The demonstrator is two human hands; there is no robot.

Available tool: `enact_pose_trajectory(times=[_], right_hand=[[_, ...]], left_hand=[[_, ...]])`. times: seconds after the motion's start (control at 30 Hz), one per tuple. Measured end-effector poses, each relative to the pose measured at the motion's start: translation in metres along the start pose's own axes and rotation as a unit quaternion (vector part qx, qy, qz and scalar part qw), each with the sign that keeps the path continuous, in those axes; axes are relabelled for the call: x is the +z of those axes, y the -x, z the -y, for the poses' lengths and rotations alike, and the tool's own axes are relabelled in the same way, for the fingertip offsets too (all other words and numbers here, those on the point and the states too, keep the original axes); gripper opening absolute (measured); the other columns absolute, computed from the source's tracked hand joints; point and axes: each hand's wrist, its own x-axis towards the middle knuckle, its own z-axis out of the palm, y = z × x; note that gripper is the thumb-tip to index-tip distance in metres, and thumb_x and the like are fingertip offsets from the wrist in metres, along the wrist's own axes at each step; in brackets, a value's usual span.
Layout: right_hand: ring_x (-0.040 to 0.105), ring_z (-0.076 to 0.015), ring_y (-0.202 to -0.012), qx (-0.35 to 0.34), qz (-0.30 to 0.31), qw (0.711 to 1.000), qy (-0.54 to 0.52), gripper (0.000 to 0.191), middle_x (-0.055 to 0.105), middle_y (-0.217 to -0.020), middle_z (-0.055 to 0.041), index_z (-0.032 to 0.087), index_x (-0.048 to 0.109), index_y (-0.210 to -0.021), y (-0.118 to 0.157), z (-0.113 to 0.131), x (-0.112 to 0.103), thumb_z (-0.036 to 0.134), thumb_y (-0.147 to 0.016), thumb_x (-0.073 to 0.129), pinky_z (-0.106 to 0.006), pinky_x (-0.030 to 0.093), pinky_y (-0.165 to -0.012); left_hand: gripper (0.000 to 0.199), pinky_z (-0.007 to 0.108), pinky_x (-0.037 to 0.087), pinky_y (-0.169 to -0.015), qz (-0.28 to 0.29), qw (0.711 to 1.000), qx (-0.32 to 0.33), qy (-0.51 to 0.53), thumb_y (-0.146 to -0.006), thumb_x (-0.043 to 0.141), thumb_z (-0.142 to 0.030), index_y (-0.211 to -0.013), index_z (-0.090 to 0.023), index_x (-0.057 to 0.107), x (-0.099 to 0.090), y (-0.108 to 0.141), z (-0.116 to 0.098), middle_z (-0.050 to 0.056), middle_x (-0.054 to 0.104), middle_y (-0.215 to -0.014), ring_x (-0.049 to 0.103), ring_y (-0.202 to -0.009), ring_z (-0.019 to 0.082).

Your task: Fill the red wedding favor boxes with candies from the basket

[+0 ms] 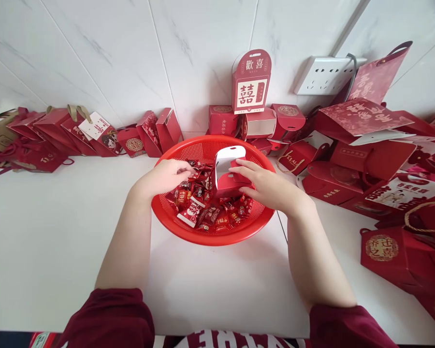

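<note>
A red plastic basket (217, 238) holds many wrapped candies, among them a white and red packet (191, 211). Over the basket's right half is a small red box (226, 182) with its top open and a white inner flap raised. My right hand (255, 180) is on the box's right side, fingers spread across its edge and flap. My left hand (168, 177) is over the candies at the basket's left, its fingers curled together; whatever lies between the fingertips is too small to make out.
Red gift boxes (133, 140) line the wall at left. More boxes stand behind the basket, one upright on top (252, 82). Boxes and bags (348, 179) are piled at right, below a white power strip (328, 76). The white table (58, 241) extends around the basket.
</note>
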Motion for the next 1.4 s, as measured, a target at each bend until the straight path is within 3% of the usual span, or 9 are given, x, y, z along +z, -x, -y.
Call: enact_pose_trajectory(times=[0.13, 0.3, 0.43, 0.6, 0.7, 0.87, 1.0, 1.2, 1.4], right_hand=[[0.058, -0.0289, -0.129, -0.002, 0.002, 1.0, -0.005, 0.053, 0.029, -0.164, 0.0035, 0.034, 0.047, -0.146, 0.0, 0.001, 0.0, 0.022, -0.094, 0.049, -0.043, 0.057, -0.095], [0.059, -0.0293, -0.128, -0.004, 0.003, 1.0, -0.001, 0.054, 0.031, -0.163, 0.0026, 0.033, 0.048, -0.146, 0.0, 0.001, 0.0, 0.021, -0.094, 0.049, -0.044, 0.057, -0.096], [0.06, -0.0293, -0.125, -0.005, 0.004, 1.0, 0.001, 0.055, 0.03, -0.164, 0.003, 0.032, 0.047, -0.146, 0.0, 0.002, 0.0, 0.02, -0.093, 0.05, -0.045, 0.057, -0.097], [0.063, -0.0299, -0.12, -0.003, 0.014, 1.0, -0.002, 0.054, 0.028, -0.164, 0.0035, 0.03, 0.046, -0.147, -0.001, 0.006, -0.001, 0.021, -0.094, 0.049, -0.046, 0.058, -0.093], [0.064, -0.0316, -0.12, -0.001, 0.017, 1.0, 0.006, 0.055, 0.028, -0.164, 0.003, 0.029, 0.045, -0.148, -0.002, 0.009, -0.001, 0.021, -0.094, 0.049, -0.047, 0.059, -0.09], [0.065, -0.0327, -0.117, -0.001, 0.018, 1.0, 0.012, 0.055, 0.028, -0.164, 0.0024, 0.027, 0.044, -0.149, -0.002, 0.01, 0.0, 0.022, -0.095, 0.048, -0.048, 0.06, -0.087], [0.065, -0.032, -0.116, -0.004, 0.015, 1.0, 0.014, 0.054, 0.028, -0.164, 0.0019, 0.027, 0.045, -0.149, -0.003, 0.009, 0.003, 0.021, -0.095, 0.047, -0.047, 0.059, -0.09], [0.067, -0.031, -0.113, -0.004, 0.015, 1.0, 0.014, 0.055, 0.028, -0.164, 0.0015, 0.027, 0.045, -0.149, -0.004, 0.01, 0.005, 0.019, -0.094, 0.048, -0.047, 0.059, -0.089], [0.067, -0.031, -0.114, -0.01, 0.008, 1.0, 0.016, 0.055, 0.029, -0.164, -0.0011, 0.026, 0.045, -0.149, -0.004, 0.01, 0.006, 0.019, -0.095, 0.049, -0.047, 0.059, -0.09]], left_hand=[[0.034, 0.03, 0.05, -0.084, 0.097, 0.986, -0.087, -0.1, -0.087, 0.051, -0.041, -0.105, -0.02, 0.072, 0.004, -0.005, 0.006, 0.006, 0.074, -0.109, 0.068, -0.094, 0.023], [0.043, 0.029, 0.05, -0.089, 0.044, 0.988, -0.094, -0.113, -0.088, 0.048, -0.041, -0.121, -0.02, 0.066, 0.007, -0.008, 0.009, 0.007, 0.069, -0.126, 0.066, -0.107, 0.025], [0.045, 0.03, 0.05, -0.094, 0.063, 0.989, -0.078, -0.109, -0.085, 0.052, -0.043, -0.123, -0.022, 0.065, 0.011, -0.016, 0.018, 0.007, 0.068, -0.129, 0.066, -0.113, 0.026], [0.046, 0.029, 0.057, -0.073, 0.129, 0.98, -0.151, 0.021, -0.087, 0.051, -0.039, -0.129, -0.02, 0.055, 0.014, -0.019, 0.019, 0.014, 0.072, -0.115, 0.073, -0.093, 0.025], [0.049, 0.029, 0.057, -0.065, 0.127, 0.974, -0.184, 0.045, -0.086, 0.05, -0.033, -0.132, -0.018, 0.05, 0.015, -0.017, 0.013, 0.016, 0.074, -0.103, 0.074, -0.083, 0.025], [0.033, 0.027, 0.054, -0.06, 0.196, 0.96, -0.2, -0.018, -0.076, 0.051, -0.023, -0.103, -0.015, 0.067, 0.014, -0.016, 0.005, 0.015, 0.076, -0.093, 0.074, -0.074, 0.025], [0.02, 0.024, 0.048, -0.051, 0.221, 0.954, -0.198, -0.034, -0.07, 0.051, -0.02, -0.082, -0.014, 0.066, 0.014, -0.016, 0.0, 0.015, 0.075, -0.1, 0.072, -0.066, 0.022], [0.022, 0.021, 0.042, -0.048, 0.246, 0.957, -0.155, -0.015, -0.076, 0.047, -0.018, -0.091, -0.016, 0.062, 0.013, -0.017, 0.001, 0.008, 0.076, -0.095, 0.063, -0.054, 0.013], [0.035, 0.025, 0.049, -0.05, 0.257, 0.951, -0.167, -0.033, -0.082, 0.054, -0.035, -0.106, -0.012, 0.066, 0.014, -0.016, 0.004, 0.016, 0.071, -0.118, 0.07, -0.058, 0.019]])
